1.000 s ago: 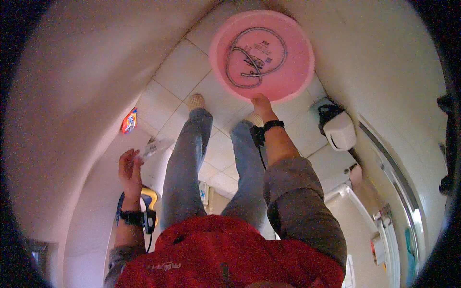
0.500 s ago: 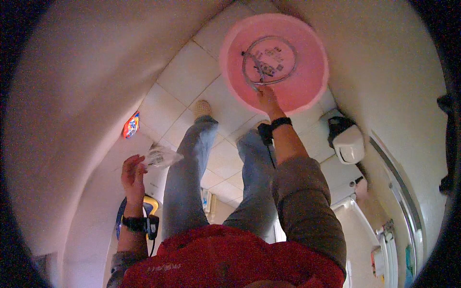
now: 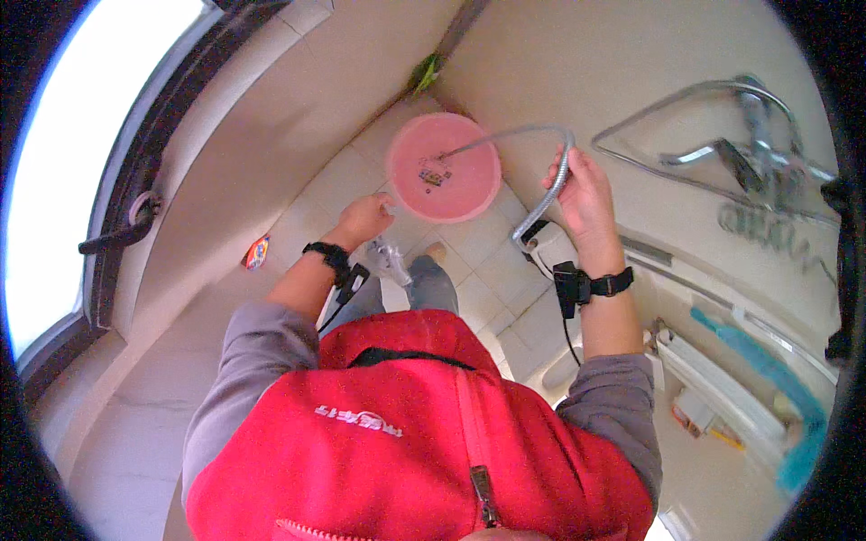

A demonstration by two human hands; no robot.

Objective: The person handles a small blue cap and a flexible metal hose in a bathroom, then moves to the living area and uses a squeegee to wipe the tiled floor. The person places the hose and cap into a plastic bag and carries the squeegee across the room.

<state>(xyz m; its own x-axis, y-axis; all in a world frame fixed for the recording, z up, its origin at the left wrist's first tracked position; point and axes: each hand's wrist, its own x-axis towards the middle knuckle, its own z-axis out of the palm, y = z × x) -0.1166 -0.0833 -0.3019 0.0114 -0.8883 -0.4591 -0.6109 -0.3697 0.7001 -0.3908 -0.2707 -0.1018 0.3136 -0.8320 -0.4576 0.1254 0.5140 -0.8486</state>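
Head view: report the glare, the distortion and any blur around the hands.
Head view: the window at upper left is blown out white; fisheye bends wall edges near the rim; the right hand on the metal hose is sharp; the crumpled wrapper below the left hand is slightly soft.

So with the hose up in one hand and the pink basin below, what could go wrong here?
The right hand holds the metal shower hose by its bend only, so the free end over the pink basin could swing and spray the tiled floor. The left hand holds a crumpled wrapper that may get wet. Wet tiles near the feet could be slippery.
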